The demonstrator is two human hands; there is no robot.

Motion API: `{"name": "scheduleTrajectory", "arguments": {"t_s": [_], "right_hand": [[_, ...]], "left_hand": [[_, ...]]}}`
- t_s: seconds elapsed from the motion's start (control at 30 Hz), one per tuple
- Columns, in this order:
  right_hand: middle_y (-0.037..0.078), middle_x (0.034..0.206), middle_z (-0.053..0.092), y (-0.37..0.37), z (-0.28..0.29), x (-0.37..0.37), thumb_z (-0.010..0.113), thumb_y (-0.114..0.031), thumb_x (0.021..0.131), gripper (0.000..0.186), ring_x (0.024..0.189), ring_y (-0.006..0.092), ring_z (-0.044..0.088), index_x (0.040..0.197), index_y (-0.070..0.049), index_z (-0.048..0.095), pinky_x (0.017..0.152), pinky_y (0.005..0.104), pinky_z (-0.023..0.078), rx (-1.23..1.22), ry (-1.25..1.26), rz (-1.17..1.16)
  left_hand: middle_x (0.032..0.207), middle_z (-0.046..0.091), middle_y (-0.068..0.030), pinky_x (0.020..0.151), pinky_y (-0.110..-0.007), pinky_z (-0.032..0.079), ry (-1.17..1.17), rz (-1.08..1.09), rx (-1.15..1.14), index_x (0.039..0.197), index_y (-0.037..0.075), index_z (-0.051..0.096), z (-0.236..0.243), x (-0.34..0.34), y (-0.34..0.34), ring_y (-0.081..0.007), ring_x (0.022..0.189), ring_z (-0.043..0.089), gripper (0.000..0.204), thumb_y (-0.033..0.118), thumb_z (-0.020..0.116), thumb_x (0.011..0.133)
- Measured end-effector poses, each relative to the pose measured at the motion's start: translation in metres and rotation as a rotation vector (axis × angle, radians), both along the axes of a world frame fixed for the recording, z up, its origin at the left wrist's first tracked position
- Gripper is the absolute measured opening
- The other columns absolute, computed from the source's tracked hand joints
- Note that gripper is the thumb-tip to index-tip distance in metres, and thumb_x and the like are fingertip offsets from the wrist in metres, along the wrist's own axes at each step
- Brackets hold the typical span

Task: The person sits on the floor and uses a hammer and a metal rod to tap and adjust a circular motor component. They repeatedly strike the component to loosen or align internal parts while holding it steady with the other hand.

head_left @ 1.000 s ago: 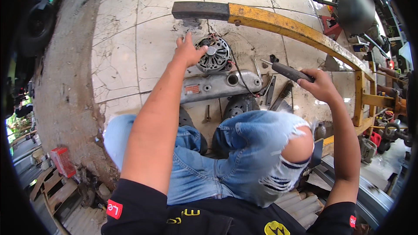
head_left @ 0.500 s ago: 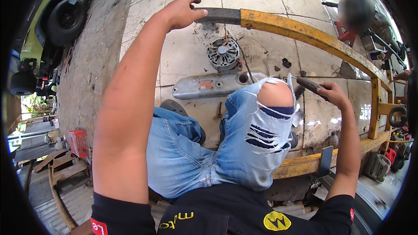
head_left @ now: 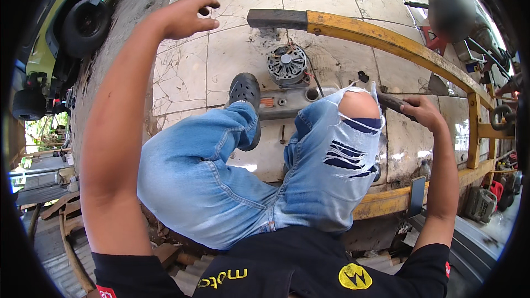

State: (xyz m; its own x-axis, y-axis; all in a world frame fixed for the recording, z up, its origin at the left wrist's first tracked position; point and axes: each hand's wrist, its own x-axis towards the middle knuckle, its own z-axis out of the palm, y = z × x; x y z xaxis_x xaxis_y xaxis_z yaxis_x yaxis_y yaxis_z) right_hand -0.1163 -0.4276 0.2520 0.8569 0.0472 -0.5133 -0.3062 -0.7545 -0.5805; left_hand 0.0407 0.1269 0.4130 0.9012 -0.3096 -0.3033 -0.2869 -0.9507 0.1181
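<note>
Lifted off the yellow frame (head_left: 386, 41), left hand (head_left: 179, 17) hangs loosely curled, holding nothing; right hand (head_left: 422, 111) wraps a dark tool handle (head_left: 393, 102). Alternator (head_left: 287, 66) sits on open floor tiles (head_left: 182, 77).

The alternator (head_left: 287, 65) is sitting on the tiled floor (head_left: 237, 49), just behind the metal cover (head_left: 287, 102) and in front of the frame's bar (head_left: 353, 27). The left shoe (head_left: 245, 96) is resting just left of the cover. A bolt (head_left: 282, 134) is lying before the cover, between the knees.
</note>
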Motion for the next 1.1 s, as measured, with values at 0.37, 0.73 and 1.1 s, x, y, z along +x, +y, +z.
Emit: {"name": "scheduleTrajectory", "arguments": {"t_s": [0.37, 0.73, 1.1], "right_hand": [[-0.002, 0.077, 0.061, 0.005, 0.049, 0.0, 0.068, -0.026, 0.088, 0.032, 0.071, 0.009, 0.051, 0.1, 0.004, 0.072, 0.064, 0.0289, 0.042, -0.091, -0.078, -0.027], [0.02, 0.103, 0.074, 0.054, 0.004, 0.108, 0.071, -0.038, 0.083, 0.054, 0.096, 0.027, 0.07, 0.119, 0.002, 0.071, 0.089, 0.0355, 0.051, -0.278, 0.061, 0.026], [0.019, 0.11, 0.073, 0.111, -0.222, 0.106, 0.078, -0.033, 0.085, 0.056, 0.102, 0.0267, 0.07, 0.124, 0.005, 0.067, 0.093, 0.036, 0.051, 0.041, -0.001, -0.498]], "left_hand": [[0.139, 0.059, -0.0176, 0.101, -0.043, 0.051, 0.009, 0.008, -0.08, 0.145, 0.016, 0.051, 0.004, -0.007, 0.023, -0.0344, 0.123, 0.06, 0.055, 0.032, 0.069, 0.095], [0.133, 0.063, -0.0175, 0.102, -0.043, 0.05, 0.2, -0.05, -0.03, 0.141, 0.01, 0.053, -0.102, 0.055, 0.026, -0.0337, 0.119, 0.062, 0.052, 0.029, 0.069, 0.094], [0.151, 0.039, -0.0249, 0.114, -0.043, 0.039, 0.296, 0.033, -0.46, 0.152, 0.004, 0.034, -0.291, 0.062, 0.001, -0.0386, 0.138, 0.044, 0.093, 0.04, 0.081, 0.081]]}}
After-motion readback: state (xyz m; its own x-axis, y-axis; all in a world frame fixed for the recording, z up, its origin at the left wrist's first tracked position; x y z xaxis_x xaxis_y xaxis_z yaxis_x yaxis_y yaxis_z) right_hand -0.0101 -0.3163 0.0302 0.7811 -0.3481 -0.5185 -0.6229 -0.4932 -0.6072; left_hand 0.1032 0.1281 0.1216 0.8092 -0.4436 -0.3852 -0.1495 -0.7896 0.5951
